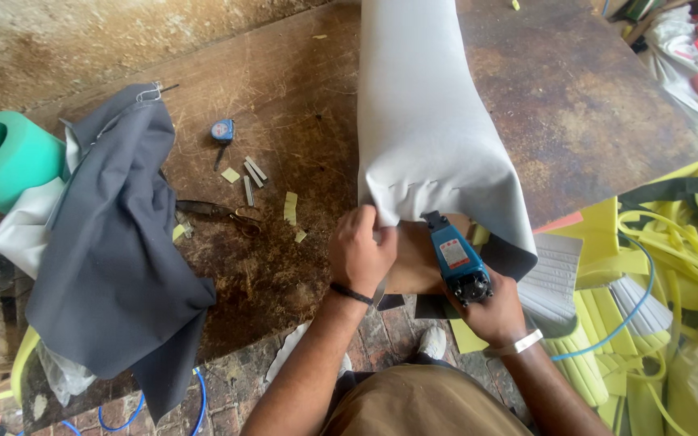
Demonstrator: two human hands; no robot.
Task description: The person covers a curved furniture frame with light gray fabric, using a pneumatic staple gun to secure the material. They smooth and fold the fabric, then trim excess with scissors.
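A light grey sheet of leatherette (426, 121) is stretched over a long form that reaches from the table's far side to its near edge. My left hand (359, 250) pinches the sheet's lower left edge, fingers closed on the material. My right hand (494, 311) grips a blue pneumatic staple gun (456, 260), whose nose points up at the sheet's near edge beside my left hand. A brown board (414, 262) shows under the sheet between my hands. A blue air hose (640, 299) trails off to the right from the gun.
A worn wooden table (284, 121) carries a dark grey fabric pile (119, 242), scissors (220, 214), a small blue tape measure (222, 131) and strips of staples (252, 173). A green foam roll (6, 157) lies at the left. Yellow foam offcuts (656, 266) pile up at the right.
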